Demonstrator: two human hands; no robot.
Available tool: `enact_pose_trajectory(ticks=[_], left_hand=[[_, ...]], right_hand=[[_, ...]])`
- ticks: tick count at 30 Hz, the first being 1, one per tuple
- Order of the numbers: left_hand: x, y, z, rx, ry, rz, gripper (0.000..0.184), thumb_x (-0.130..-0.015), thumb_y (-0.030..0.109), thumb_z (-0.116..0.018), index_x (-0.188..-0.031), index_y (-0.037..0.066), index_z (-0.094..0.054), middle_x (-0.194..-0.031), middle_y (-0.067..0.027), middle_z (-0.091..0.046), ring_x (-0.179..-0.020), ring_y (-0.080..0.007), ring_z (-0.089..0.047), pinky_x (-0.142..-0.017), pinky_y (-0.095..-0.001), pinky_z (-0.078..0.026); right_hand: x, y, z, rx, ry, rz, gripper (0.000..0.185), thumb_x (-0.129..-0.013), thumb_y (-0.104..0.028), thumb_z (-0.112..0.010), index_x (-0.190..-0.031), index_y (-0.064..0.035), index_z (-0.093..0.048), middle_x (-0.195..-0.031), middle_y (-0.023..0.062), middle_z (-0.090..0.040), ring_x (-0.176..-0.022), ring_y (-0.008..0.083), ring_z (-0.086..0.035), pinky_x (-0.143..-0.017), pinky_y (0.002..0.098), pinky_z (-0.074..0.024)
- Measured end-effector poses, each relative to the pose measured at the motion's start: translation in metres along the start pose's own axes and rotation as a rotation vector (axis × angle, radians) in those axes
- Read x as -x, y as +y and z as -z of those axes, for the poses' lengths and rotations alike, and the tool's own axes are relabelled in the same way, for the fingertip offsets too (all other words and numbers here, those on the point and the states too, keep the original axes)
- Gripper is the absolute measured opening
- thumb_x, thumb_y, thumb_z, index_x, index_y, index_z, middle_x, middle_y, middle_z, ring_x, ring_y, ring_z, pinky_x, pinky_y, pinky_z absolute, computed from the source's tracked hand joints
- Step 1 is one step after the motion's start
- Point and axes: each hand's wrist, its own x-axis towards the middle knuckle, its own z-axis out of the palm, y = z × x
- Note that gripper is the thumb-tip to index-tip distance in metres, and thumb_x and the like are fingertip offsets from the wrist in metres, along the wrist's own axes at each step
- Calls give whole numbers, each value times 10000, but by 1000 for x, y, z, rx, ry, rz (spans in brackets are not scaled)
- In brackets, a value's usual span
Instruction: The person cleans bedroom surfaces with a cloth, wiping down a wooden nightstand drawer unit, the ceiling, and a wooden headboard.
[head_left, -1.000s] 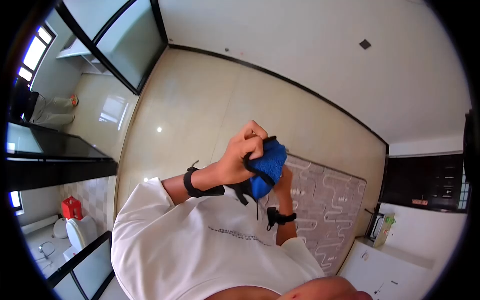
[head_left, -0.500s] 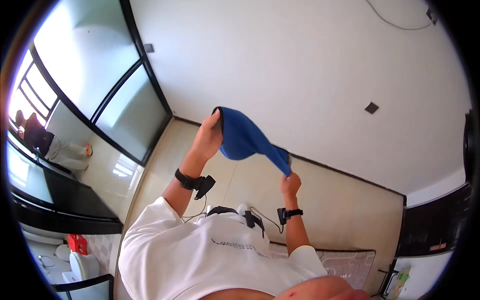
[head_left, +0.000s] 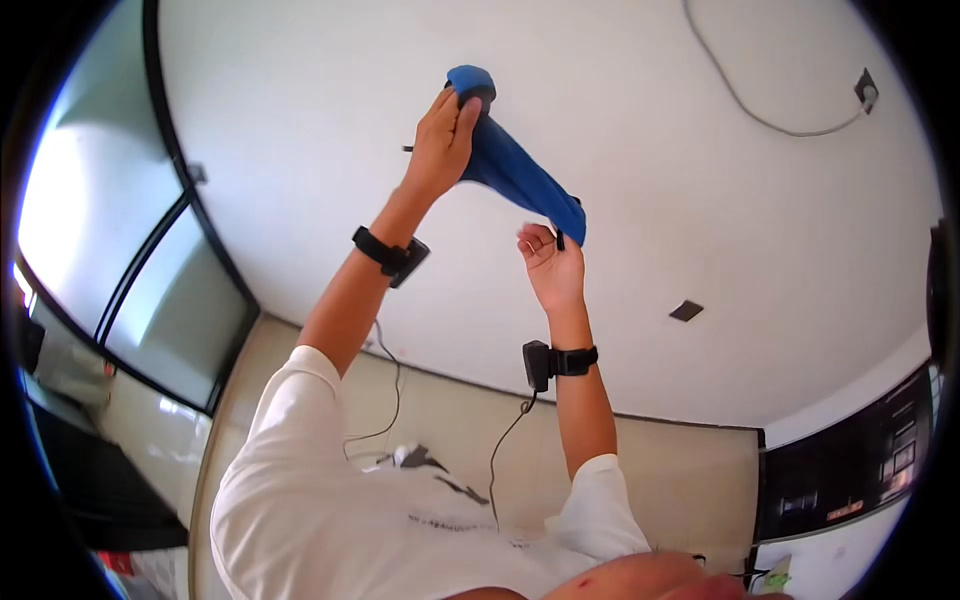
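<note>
A long blue cloth piece (head_left: 520,175) with a dark inner side stretches slantwise between my hands in front of the white wall; its exact kind does not show. My left hand (head_left: 440,150) grips its upper end, where the fabric folds over into a rounded blue and black part. At the lower end my right hand (head_left: 555,268) is closed on the narrow tip, its fingers curled and palm partly showing. A short black strap hangs by that tip. Each forearm wears a black wrist strap (head_left: 378,250) with a small black box on it.
Behind rises a white wall with a dark square plate (head_left: 686,311) and a plugged-in cable (head_left: 770,130). Glass panels in black frames (head_left: 150,265) stand at left. Thin cables (head_left: 495,450) hang from the wrist boxes near my body. A dark cabinet (head_left: 850,465) is at right.
Both hands have risen with the blue cloth, from above the floor to in front of the wall. The cloth is now narrower, and the right palm has turned into view.
</note>
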Motion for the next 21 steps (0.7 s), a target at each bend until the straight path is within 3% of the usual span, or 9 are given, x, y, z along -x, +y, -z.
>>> enact_pose_trajectory(ticks=[1,2,4,6,11,15,17,18,21], left_hand=[[-16,-29,-25,-141,-40,-34,193,-980,156,-492,-965,-33,-527,-955,-208,-560,-843,-414,-547,-756,-433,-465],[-29,-42,-45,-135,-108,-25,185,-967,150,-510,-942,-33,-517,-957,-211,-555,-858,-415,-541,-775,-440,-459],[-45,-63,-90,-130,-175,-31,182,-954,144,-527,-919,-33,-508,-959,-213,-550,-874,-417,-534,-795,-447,-452],[-50,-76,-142,-312,-37,-382,175,-926,141,-561,-893,-25,-520,-996,-217,-549,-956,-415,-525,-874,-458,-430],[-23,-35,-212,-477,20,-518,174,-878,170,-614,-900,9,-553,-1031,-209,-553,-1010,-391,-523,-931,-479,-408],[3,4,-285,-560,70,-663,244,-809,220,-659,-959,37,-596,-1099,-196,-567,-1008,-365,-537,-917,-471,-420],[23,36,-324,-545,14,-535,220,-826,235,-638,-950,55,-609,-1091,-191,-572,-1009,-356,-543,-917,-478,-419],[31,50,-345,-493,-33,-558,218,-832,244,-631,-943,58,-613,-1091,-181,-575,-1015,-346,-542,-920,-477,-416],[52,84,-402,-231,-130,-636,195,-827,214,-642,-943,60,-614,-1088,-157,-576,-1019,-320,-540,-901,-449,-420]], right_hand=[[-11,-11,25,-120,-89,-16,467,-1032,-319,-343,-1351,6,-449,-993,139,-676,-948,224,-608,-906,343,-465],[-17,-30,-14,71,216,-20,467,-1033,-304,-342,-1363,9,-445,-841,113,-680,-814,196,-600,-829,312,-480],[-30,-44,0,67,168,-45,477,-1035,-321,-327,-1350,15,-454,-888,137,-678,-839,215,-606,-833,316,-468],[-33,-59,29,54,73,-104,504,-1037,-339,-303,-1387,2,-425,-965,159,-678,-879,230,-616,-830,317,-452],[2,-79,93,46,2,-143,493,-1033,-371,-307,-1392,-58,-432,-1065,163,-668,-932,241,-617,-824,333,-446],[29,-123,139,-25,35,34,448,-1023,-386,-341,-1317,-71,-467,-1219,160,-609,-1045,263,-584,-832,363,-442],[45,-147,160,156,42,278,435,-1031,-359,-338,-1316,-56,-464,-1282,147,-561,-1151,257,-536,-886,387,-454],[53,-162,168,148,44,267,435,-1031,-359,-338,-1316,-56,-464,-1282,147,-561,-1151,257,-536,-886,387,-454],[72,-202,204,360,246,570,386,-1037,-292,-346,-1266,-22,-498,-1318,112,-528,-1255,238,-471,-1029,434,-400]])
